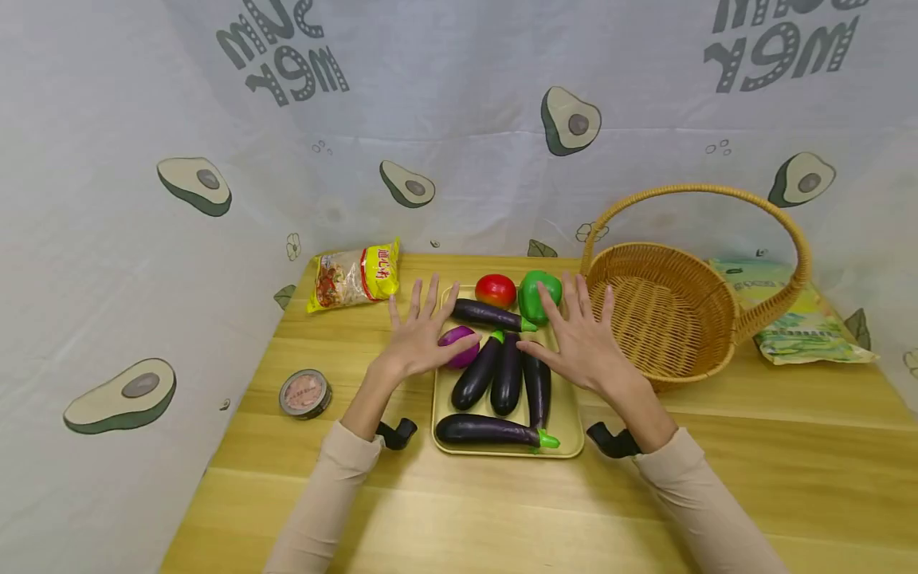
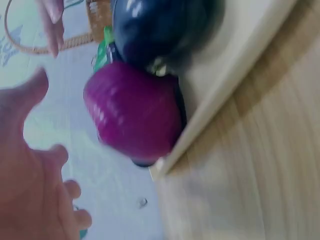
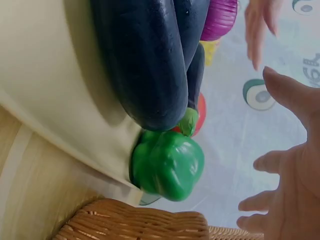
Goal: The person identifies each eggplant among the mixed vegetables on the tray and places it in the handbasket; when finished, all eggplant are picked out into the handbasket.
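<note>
In the head view my left hand (image 1: 417, 339) hovers with fingers spread over the left edge of the cream tray (image 1: 566, 442). Near its thumb lies a purple onion (image 1: 453, 351). Opposite, my right hand (image 1: 582, 343) is likewise spread, close over the tray's right edge, its fingertips overlapping the green bell pepper (image 1: 534, 296). Neither hand holds anything. Several dark eggplants (image 1: 488, 430) fill the tray, one lying across the front and another (image 1: 488, 312) across the back. A red tomato-like fruit (image 1: 496, 290) sits at the tray's back edge. Both wrist views show the palms held above the produce.
A wicker basket (image 1: 653, 311) with a tall handle stands right of the tray, with a green packet (image 1: 810, 327) behind it. At the back left lies a yellow food bag (image 1: 355, 275). A round tin (image 1: 304, 394) is at the left. A printed curtain (image 1: 459, 96) hangs behind the table.
</note>
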The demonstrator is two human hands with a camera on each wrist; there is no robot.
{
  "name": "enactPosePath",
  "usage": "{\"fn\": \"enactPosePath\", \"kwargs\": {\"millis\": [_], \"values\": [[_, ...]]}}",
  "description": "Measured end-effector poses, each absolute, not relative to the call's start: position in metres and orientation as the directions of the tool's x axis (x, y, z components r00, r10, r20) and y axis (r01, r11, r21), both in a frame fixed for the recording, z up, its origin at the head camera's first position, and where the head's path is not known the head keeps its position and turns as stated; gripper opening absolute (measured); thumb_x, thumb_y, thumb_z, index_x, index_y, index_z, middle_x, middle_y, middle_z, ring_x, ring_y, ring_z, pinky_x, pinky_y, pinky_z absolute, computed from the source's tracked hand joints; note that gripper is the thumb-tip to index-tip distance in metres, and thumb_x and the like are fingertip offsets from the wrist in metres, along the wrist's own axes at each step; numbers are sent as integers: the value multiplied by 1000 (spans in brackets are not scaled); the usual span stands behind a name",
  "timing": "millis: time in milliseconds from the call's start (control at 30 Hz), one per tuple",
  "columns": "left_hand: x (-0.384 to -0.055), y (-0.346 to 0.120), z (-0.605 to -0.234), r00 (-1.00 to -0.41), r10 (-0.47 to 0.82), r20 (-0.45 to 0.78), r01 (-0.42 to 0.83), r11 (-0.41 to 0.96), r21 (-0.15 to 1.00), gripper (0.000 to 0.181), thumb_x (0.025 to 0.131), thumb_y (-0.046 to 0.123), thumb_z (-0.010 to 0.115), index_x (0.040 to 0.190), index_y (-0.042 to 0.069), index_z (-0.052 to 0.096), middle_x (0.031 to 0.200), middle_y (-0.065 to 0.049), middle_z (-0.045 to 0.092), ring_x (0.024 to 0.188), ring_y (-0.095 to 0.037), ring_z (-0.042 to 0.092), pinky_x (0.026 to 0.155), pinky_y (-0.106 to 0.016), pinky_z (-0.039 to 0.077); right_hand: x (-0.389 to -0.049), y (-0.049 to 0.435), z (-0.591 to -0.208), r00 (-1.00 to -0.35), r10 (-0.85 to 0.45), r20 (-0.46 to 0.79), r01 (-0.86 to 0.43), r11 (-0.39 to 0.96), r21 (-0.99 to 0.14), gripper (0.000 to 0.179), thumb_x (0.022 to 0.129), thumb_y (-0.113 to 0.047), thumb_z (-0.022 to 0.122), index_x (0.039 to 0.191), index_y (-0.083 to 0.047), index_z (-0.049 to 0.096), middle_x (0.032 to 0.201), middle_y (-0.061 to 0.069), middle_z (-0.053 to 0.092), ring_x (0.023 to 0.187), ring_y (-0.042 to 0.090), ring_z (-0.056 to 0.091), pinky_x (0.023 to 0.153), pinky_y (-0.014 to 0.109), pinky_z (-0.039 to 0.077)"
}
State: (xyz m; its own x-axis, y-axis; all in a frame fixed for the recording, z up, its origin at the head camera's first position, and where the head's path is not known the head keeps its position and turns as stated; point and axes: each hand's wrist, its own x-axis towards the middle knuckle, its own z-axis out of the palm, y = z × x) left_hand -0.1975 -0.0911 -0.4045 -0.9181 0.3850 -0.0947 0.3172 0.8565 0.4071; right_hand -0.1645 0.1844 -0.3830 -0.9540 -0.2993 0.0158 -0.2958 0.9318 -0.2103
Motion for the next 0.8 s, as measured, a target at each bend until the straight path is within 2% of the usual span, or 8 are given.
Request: {"fn": "enactPosePath", "kwargs": {"millis": [267,433,633,800], "values": [[-214,-137,-419,-800,561,-211,344,718,605,119,87,67,69,166,31,-12,172,-12,-25,160,-41,-20,120,-75,-14,-159,189,-383,-951,-309,19,-305,924,-231,98,100,-59,57,167,-6,11,170,33,-6,159,51,-5,119,77,-14],[-218,-147,-425,-733,608,-304,330,710,623,128,85,51,82,166,23,-13,170,-21,-24,158,-44,-20,122,-73,-12,-155,192,-383,-949,-314,12,-307,918,-251,97,100,-60,56,167,-5,11,170,31,-8,159,51,-4,118,78,-13],[-217,-143,-429,-738,567,-367,312,768,560,133,82,45,87,166,23,-12,170,-23,-22,159,-43,-19,124,-70,-11,-149,194,-382,-942,-336,-8,-321,904,-281,95,101,-61,54,166,-5,12,170,32,-6,159,52,-3,119,77,-13],[-219,-140,-431,-735,552,-393,306,788,534,135,79,44,90,167,22,-11,170,-24,-22,159,-43,-19,122,-73,-9,-143,196,-381,-921,-388,-22,-343,837,-426,90,104,-52,56,166,-3,15,171,31,-4,159,51,-3,123,71,-13]]}}
